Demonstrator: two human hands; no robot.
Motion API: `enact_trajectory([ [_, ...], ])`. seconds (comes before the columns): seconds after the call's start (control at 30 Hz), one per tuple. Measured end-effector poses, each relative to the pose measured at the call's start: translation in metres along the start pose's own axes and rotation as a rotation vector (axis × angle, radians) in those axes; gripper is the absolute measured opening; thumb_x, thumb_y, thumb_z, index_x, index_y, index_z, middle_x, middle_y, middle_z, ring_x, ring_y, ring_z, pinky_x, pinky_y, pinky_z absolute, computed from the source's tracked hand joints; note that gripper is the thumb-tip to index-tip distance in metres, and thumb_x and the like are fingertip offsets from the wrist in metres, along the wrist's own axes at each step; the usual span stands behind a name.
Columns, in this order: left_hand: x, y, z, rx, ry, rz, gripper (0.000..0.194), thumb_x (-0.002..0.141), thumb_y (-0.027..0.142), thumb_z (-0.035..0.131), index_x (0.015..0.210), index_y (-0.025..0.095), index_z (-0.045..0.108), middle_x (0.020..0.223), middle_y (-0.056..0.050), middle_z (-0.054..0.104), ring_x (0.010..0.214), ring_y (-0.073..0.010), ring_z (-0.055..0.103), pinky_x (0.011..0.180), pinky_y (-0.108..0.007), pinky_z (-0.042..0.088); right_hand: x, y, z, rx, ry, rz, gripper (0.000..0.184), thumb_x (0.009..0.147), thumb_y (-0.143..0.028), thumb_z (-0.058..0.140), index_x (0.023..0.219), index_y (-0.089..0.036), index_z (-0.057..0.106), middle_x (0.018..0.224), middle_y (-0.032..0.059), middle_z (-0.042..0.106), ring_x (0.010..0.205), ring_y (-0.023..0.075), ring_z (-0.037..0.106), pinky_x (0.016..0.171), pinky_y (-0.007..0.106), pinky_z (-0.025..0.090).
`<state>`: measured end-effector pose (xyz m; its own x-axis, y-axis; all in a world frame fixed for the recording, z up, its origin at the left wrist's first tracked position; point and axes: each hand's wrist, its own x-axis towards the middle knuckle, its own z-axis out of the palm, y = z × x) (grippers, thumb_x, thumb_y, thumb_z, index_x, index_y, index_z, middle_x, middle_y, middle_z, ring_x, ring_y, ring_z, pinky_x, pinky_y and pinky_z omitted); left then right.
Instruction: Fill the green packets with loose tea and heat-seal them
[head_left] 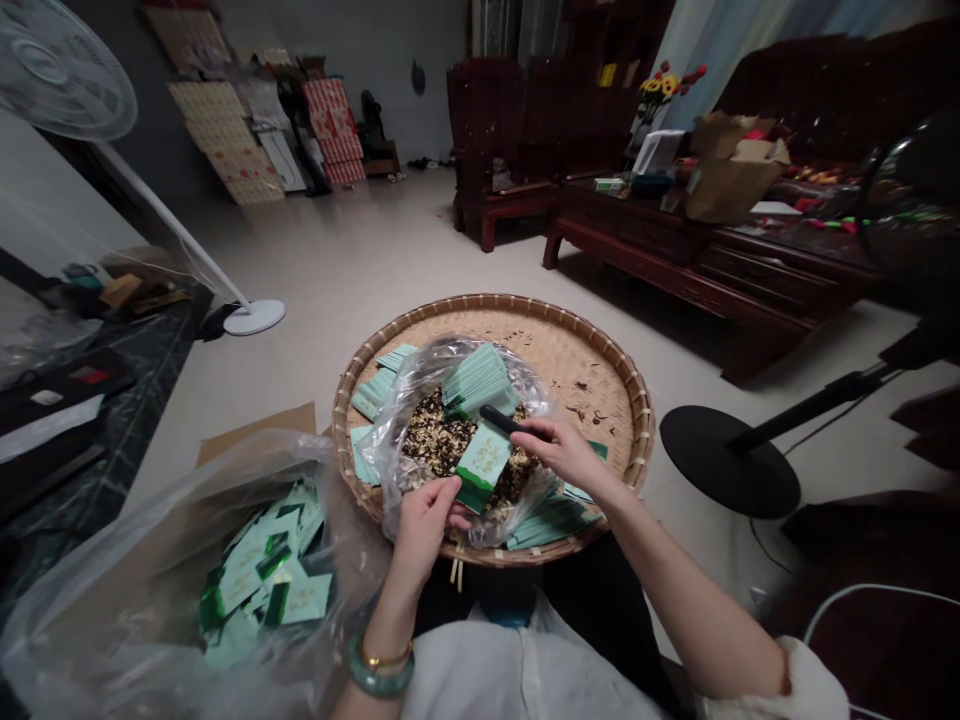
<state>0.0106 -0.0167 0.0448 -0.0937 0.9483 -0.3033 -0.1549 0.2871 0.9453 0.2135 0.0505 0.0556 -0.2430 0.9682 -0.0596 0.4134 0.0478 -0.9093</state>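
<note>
My left hand (433,508) pinches the lower edge of a light green paper packet (486,462) with gold print and a dark green end. Above it, my right hand (559,450) is closed on a black-handled tool (501,418); its other end is hidden, so its kind cannot be made out. Both hands are over an open clear plastic bag (390,440) of dark and pale dried loose bits (435,432). On top of the bits lies a fanned stack of green packets (480,378). The bag sits in a round woven bamboo tray (600,370).
More packets (551,522) lie around the tray's edge. At the left, a large plastic bag (135,560) contains many green packets (259,570). A white fan (255,316) and a black fan base (727,462) stand either side. Behind is a dark wooden table (675,240).
</note>
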Motion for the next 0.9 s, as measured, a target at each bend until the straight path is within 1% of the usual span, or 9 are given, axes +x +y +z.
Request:
enact_trajectory([
  [0.17, 0.001, 0.001, -0.001, 0.003, 0.0, 0.016, 0.037, 0.059, 0.048, 0.073, 0.064, 0.011, 0.069, 0.047, 0.0, 0.06, 0.04, -0.0114, 0.055, 0.041, -0.021, 0.048, 0.001, 0.003, 0.004, 0.122, 0.015, 0.06, 0.038, 0.075, -0.054, 0.057, 0.079, -0.017, 0.062, 0.059, -0.0028, 0.051, 0.045, 0.0085, 0.04, 0.042, 0.021, 0.03],
  [0.3, 0.002, -0.001, -0.006, -0.012, 0.013, 0.007, 0.036, 0.059, 0.048, 0.073, 0.064, 0.012, 0.068, 0.048, 0.001, 0.061, 0.041, -0.0111, 0.055, 0.042, -0.021, 0.049, -0.001, 0.001, -0.007, 0.204, -0.002, 0.123, 0.043, 0.076, -0.058, 0.053, 0.082, -0.017, 0.061, 0.057, -0.0034, 0.05, 0.04, 0.0076, 0.037, 0.037, 0.021, 0.027],
  [0.4, 0.002, -0.002, -0.009, -0.076, 0.057, -0.001, 0.038, 0.059, 0.048, 0.074, 0.065, 0.011, 0.066, 0.052, 0.0, 0.063, 0.043, -0.01, 0.057, 0.042, -0.019, 0.049, -0.005, 0.004, -0.016, 0.068, -0.087, 0.122, 0.046, 0.077, -0.059, 0.054, 0.093, -0.017, 0.065, 0.065, -0.0001, 0.059, 0.046, 0.0102, 0.046, 0.042, 0.022, 0.034],
  [0.47, 0.002, -0.003, -0.01, -0.115, 0.074, 0.005, 0.039, 0.059, 0.048, 0.074, 0.067, 0.011, 0.065, 0.054, -0.002, 0.065, 0.046, -0.0108, 0.059, 0.042, -0.018, 0.049, -0.008, 0.01, -0.018, -0.089, -0.11, 0.083, 0.048, 0.075, -0.058, 0.057, 0.101, -0.019, 0.067, 0.076, 0.0034, 0.066, 0.058, 0.0156, 0.056, 0.051, 0.025, 0.041],
  [0.57, 0.003, -0.003, -0.008, -0.143, 0.089, 0.022, 0.039, 0.059, 0.047, 0.074, 0.07, 0.01, 0.064, 0.056, -0.002, 0.065, 0.048, -0.0117, 0.06, 0.041, -0.018, 0.049, -0.011, 0.022, -0.014, -0.316, -0.036, 0.015, 0.051, 0.071, -0.059, 0.062, 0.104, -0.02, 0.069, 0.09, 0.0082, 0.07, 0.079, 0.0249, 0.062, 0.065, 0.031, 0.044],
  [0.67, 0.003, -0.004, -0.007, -0.135, 0.092, 0.028, 0.039, 0.06, 0.047, 0.073, 0.073, 0.011, 0.064, 0.054, 0.0, 0.063, 0.046, -0.0108, 0.059, 0.041, -0.018, 0.048, -0.011, 0.03, -0.009, -0.439, 0.003, -0.012, 0.05, 0.069, -0.058, 0.065, 0.103, -0.022, 0.069, 0.093, 0.0103, 0.071, 0.084, 0.0281, 0.063, 0.07, 0.033, 0.044],
  [0.77, 0.001, -0.003, -0.005, -0.081, 0.042, 0.03, 0.036, 0.063, 0.046, 0.071, 0.072, 0.011, 0.065, 0.054, 0.0, 0.063, 0.044, -0.0095, 0.057, 0.042, -0.018, 0.048, -0.01, 0.027, -0.008, -0.41, -0.007, -0.039, 0.044, 0.074, -0.057, 0.06, 0.099, -0.023, 0.07, 0.092, 0.0085, 0.071, 0.082, 0.026, 0.063, 0.071, 0.032, 0.043],
  [0.83, -0.002, -0.002, -0.002, -0.026, -0.007, 0.024, 0.034, 0.065, 0.045, 0.07, 0.07, 0.011, 0.065, 0.054, 0.0, 0.062, 0.042, -0.009, 0.056, 0.042, -0.018, 0.047, -0.008, 0.019, -0.008, -0.325, 0.049, -0.069, 0.042, 0.084, -0.055, 0.047, 0.099, -0.022, 0.069, 0.09, 0.0075, 0.07, 0.079, 0.0237, 0.062, 0.072, 0.032, 0.043],
  [0.9, -0.004, -0.001, 0.0, 0.035, -0.052, 0.016, 0.032, 0.067, 0.044, 0.068, 0.068, 0.012, 0.065, 0.053, 0.0, 0.062, 0.041, -0.0092, 0.056, 0.04, -0.017, 0.043, -0.006, 0.01, -0.007, -0.231, 0.142, -0.112, 0.045, 0.091, -0.05, 0.035, 0.103, -0.019, 0.066, 0.089, 0.0075, 0.069, 0.079, 0.0218, 0.061, 0.073, 0.031, 0.043],
])
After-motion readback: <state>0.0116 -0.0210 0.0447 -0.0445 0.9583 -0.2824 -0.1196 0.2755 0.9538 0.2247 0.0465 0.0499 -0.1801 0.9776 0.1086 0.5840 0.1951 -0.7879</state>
